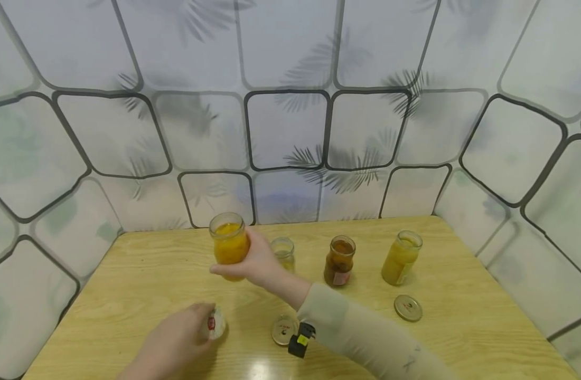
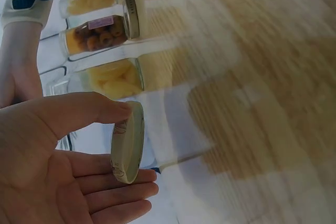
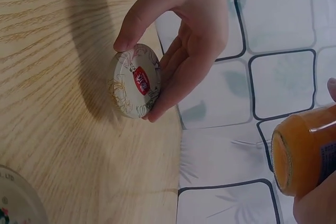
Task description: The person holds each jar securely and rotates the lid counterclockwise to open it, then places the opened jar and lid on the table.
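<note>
My right hand (image 1: 258,262) grips an open glass jar (image 1: 230,244) of orange fruit, held upright above the table; the right wrist view shows its lower part as an orange jar (image 3: 307,150). Lower left, my left hand (image 1: 178,338) pinches a white jar lid (image 1: 216,323) with a red emblem between thumb and fingers. In the left wrist view the lid (image 2: 127,142) stands on edge, thumb on its top rim. The right wrist view shows the lid's printed face (image 3: 137,81) toward the camera. Lid and jar are apart.
Behind my right hand stands an open jar (image 1: 284,252) of pale fruit. To its right are a jar of dark fruit (image 1: 340,261) and a yellow jar (image 1: 401,258), both lidless. Two lids, one near my sleeve (image 1: 284,330) and another lid (image 1: 408,308), lie on the wooden table (image 1: 476,316).
</note>
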Tool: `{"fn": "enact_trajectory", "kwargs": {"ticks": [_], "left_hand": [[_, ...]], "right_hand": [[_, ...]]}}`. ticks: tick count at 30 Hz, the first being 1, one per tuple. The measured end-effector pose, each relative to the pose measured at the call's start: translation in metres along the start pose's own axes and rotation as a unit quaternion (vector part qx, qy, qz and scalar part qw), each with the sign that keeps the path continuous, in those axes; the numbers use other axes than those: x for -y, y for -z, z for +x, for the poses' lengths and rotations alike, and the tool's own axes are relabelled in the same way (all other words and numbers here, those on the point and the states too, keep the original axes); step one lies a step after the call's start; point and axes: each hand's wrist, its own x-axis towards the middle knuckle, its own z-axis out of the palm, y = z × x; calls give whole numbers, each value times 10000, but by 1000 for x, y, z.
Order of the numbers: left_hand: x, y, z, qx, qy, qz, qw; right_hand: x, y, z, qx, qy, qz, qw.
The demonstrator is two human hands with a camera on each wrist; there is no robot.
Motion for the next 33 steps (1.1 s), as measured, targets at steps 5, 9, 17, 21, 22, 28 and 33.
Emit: {"fn": "enact_trajectory", "kwargs": {"ticks": [5, 9, 17, 21, 22, 28, 33], "left_hand": [[-1, -7, -1, 38, 77, 147, 9999], [-1, -12, -3, 191, 167, 124, 9996], [4, -17, -5, 362, 318, -2, 9988], [4, -19, -5, 435, 377, -36, 9983], [4, -20, -5, 450, 360, -9, 9983], [4, -22, -3, 589, 326, 188, 9976], [3, -23, -4, 615, 299, 247, 9974]], "right_hand": [[-7, -6, 2, 27, -122, 10, 9999], [-13, -9, 5, 39, -108, 32, 9999], [-28, -16, 10, -80, -243, -122, 9996], [-39, -21, 12, -72, -312, -131, 9994], [-41, -22, 13, -77, -340, -143, 9993], [-53, -29, 16, -46, -430, -328, 9985], [-63, -32, 16, 62, -434, -637, 9970]]}}
